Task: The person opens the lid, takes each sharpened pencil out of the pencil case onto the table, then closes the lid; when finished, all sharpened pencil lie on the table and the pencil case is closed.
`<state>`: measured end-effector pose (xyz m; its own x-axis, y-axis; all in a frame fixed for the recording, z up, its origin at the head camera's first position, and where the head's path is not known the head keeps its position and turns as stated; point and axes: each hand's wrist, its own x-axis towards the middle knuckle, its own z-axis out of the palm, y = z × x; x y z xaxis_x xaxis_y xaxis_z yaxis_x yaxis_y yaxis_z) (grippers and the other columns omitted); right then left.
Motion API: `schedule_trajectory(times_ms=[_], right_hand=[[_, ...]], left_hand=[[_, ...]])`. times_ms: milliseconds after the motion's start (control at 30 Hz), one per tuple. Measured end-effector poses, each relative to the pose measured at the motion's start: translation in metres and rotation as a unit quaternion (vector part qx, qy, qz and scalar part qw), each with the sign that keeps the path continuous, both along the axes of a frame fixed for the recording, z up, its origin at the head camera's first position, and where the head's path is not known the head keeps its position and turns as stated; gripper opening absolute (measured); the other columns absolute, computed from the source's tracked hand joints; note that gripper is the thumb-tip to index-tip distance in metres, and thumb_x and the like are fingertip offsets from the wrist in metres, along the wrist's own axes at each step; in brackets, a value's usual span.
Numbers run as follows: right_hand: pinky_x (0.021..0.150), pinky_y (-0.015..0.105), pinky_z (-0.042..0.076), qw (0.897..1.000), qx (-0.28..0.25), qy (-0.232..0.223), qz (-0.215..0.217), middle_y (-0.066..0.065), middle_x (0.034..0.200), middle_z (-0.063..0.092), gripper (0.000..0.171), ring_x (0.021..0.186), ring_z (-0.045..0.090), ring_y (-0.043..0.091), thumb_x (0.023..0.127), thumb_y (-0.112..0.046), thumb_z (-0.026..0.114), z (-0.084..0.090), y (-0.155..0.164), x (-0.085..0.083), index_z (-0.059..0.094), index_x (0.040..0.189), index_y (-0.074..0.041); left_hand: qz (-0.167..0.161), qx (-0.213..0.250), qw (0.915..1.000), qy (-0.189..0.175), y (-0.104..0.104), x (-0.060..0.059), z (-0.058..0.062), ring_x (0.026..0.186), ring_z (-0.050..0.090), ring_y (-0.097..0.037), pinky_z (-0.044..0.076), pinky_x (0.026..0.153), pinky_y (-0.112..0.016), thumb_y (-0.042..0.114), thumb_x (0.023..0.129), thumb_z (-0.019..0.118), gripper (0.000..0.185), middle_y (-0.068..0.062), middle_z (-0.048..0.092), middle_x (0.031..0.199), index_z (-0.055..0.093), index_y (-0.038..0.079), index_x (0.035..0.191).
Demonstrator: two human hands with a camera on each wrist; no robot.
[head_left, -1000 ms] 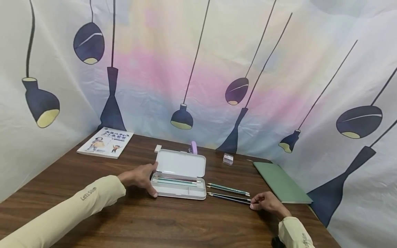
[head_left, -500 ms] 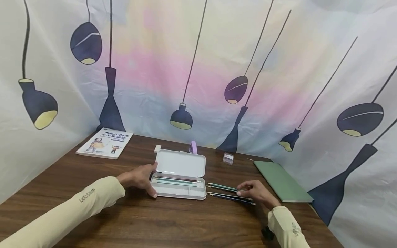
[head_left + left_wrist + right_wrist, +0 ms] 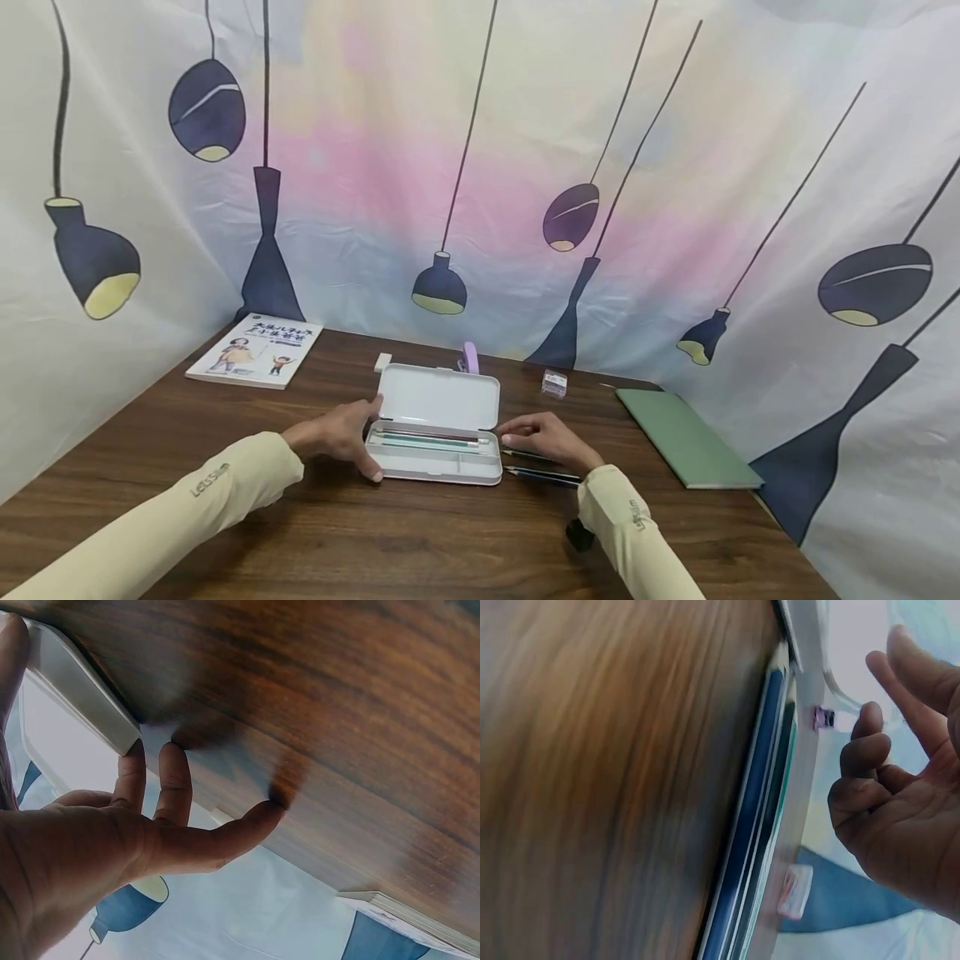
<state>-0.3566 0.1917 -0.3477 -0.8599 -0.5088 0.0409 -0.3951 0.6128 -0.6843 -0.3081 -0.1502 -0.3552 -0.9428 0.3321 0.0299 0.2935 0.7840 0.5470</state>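
Note:
An open white pencil case (image 3: 438, 398) lies mid-table with several pencils (image 3: 427, 437) in its tray. My left hand (image 3: 337, 433) rests against the case's left end, its straight fingers (image 3: 174, 776) touching the wood beside the case's corner (image 3: 82, 690). My right hand (image 3: 546, 439) hovers at the case's right end, over loose pencils (image 3: 542, 475) lying on the table. In the right wrist view the right hand (image 3: 900, 817) has loosely curled fingers with nothing in them, and blue and green pencils (image 3: 757, 825) lie beside it.
An illustrated book (image 3: 255, 350) lies at the back left and a green notebook (image 3: 686, 437) at the right. A white eraser (image 3: 382, 361), a purple object (image 3: 469, 357) and a small clear box (image 3: 553, 383) sit behind the case. Printed cloth walls enclose the table.
My right hand has moved left from the far ends of the loose pencils to the case's right end. The left hand and the case have stayed put.

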Motion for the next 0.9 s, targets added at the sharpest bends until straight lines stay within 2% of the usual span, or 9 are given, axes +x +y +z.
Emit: schedule_trajectory(times_ms=[267,567,800,900], right_hand=[[0.060,0.028,0.039,0.998,0.060,-0.006,0.013,0.003,0.083,0.057,0.032,0.072,0.046,0.015,0.080,-0.029,0.070,-0.006,-0.030,-0.003,0.069,0.106,-0.011],[0.058,0.028,0.034,0.994,0.107,0.011,-0.002,0.004,0.078,0.051,0.033,0.070,0.044,0.016,0.078,-0.025,0.072,-0.013,-0.039,-0.004,0.068,0.109,-0.013],[0.065,0.031,0.036,0.995,0.095,-0.006,-0.022,0.000,0.096,0.056,0.023,0.081,0.046,0.018,0.078,-0.026,0.072,-0.017,-0.038,-0.003,0.071,0.099,-0.017],[0.066,0.032,0.038,0.996,0.087,-0.004,-0.031,0.001,0.096,0.057,0.021,0.081,0.046,0.019,0.077,-0.027,0.073,-0.017,-0.038,-0.002,0.072,0.096,-0.017]], left_hand=[[-0.002,0.012,0.9999,-0.004,0.000,0.000,0.000,0.118,0.039,-0.039,0.029,0.098,-0.051,0.033,0.047,0.090,0.123,-0.025,0.048,0.123,0.021,-0.014,0.137],[0.001,0.007,1.0000,-0.003,0.000,0.002,0.000,0.117,0.041,-0.038,0.030,0.098,-0.050,0.033,0.046,0.090,0.122,-0.023,0.049,0.121,0.022,-0.014,0.137],[0.000,0.007,1.0000,-0.002,0.002,0.003,0.001,0.117,0.041,-0.038,0.030,0.098,-0.050,0.031,0.046,0.090,0.123,-0.025,0.048,0.122,0.022,-0.016,0.136],[-0.001,0.009,1.0000,-0.002,0.001,0.003,0.002,0.117,0.040,-0.038,0.030,0.098,-0.051,0.031,0.046,0.090,0.122,-0.025,0.048,0.123,0.021,-0.016,0.136]])
